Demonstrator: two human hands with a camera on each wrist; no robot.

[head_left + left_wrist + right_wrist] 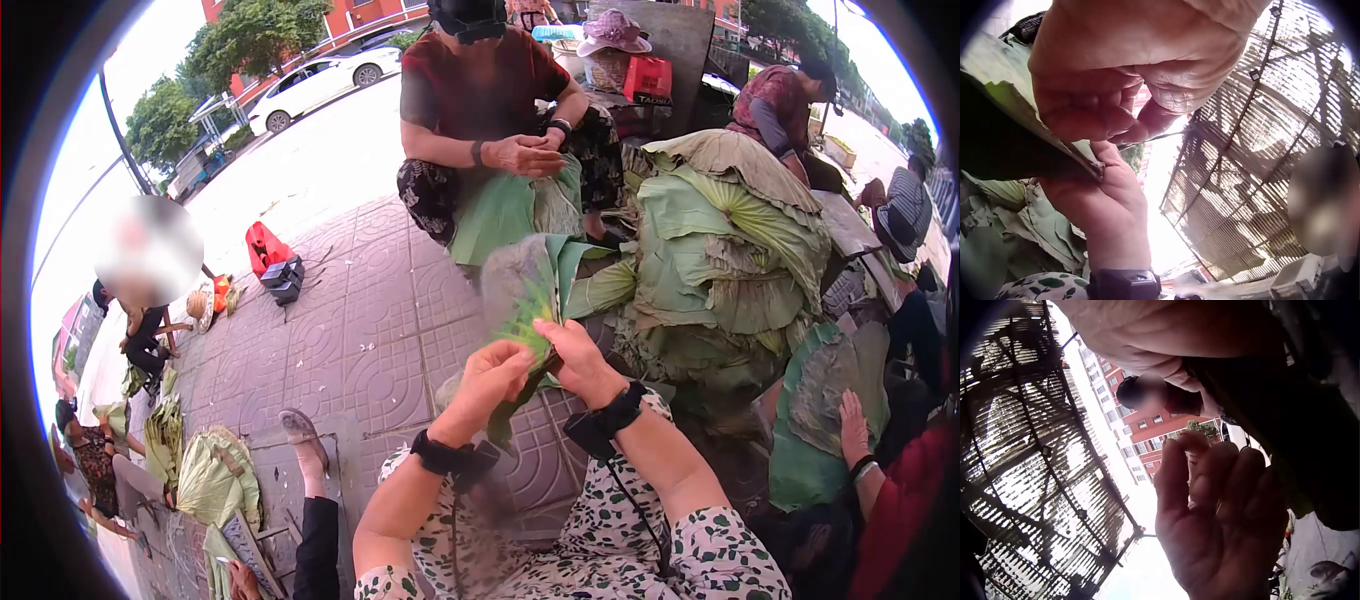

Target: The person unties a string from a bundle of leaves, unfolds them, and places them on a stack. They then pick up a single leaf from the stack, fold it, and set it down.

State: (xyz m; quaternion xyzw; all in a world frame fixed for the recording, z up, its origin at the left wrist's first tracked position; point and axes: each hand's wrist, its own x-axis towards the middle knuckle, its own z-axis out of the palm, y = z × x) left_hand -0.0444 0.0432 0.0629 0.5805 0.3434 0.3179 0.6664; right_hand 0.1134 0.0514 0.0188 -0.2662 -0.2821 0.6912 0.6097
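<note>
Large green leaves, folded in a layered bundle, hang from the right hand, which grips their gathered edge with the thumb on top. Just left of it is the left hand, fingers curled, thumb and fingertips together. In the left wrist view a thin strand runs out from the pinched tips of the left hand; the right hand lies below, against the leaf edge. The right wrist view shows the left hand with bent fingers, beside the dark underside of the leaf.
A tall pile of leaves stands at the right front. Opposite sits a person with leaves in the lap. Another person's hand rests on leaves at the right. Paved ground, a red bag and more leaves are on the left.
</note>
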